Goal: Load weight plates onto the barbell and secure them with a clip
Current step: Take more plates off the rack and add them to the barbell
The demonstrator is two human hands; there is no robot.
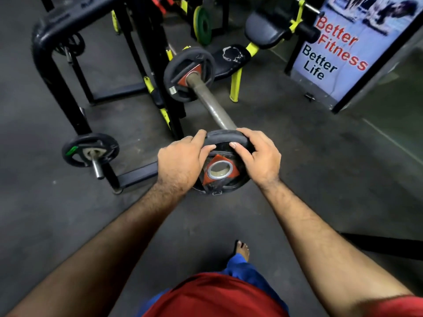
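Note:
A black weight plate (225, 183) with a red triangular centre and a steel-ringed hole sits at the near end of the barbell sleeve (209, 99). My left hand (180, 160) grips its upper left rim and my right hand (257, 154) grips its upper right rim. The end of the sleeve lines up with the hole; I cannot tell how far it is in. Further along the bar a second black plate (188, 74) sits against the collar. No clip can be made out.
A black and yellow rack (75, 92) stands to the left, with a small plate on a peg (90, 151) near my left hand. A bench (231, 57) and a banner (336, 49) lie behind. My bare foot (242, 249) is on the dark floor below.

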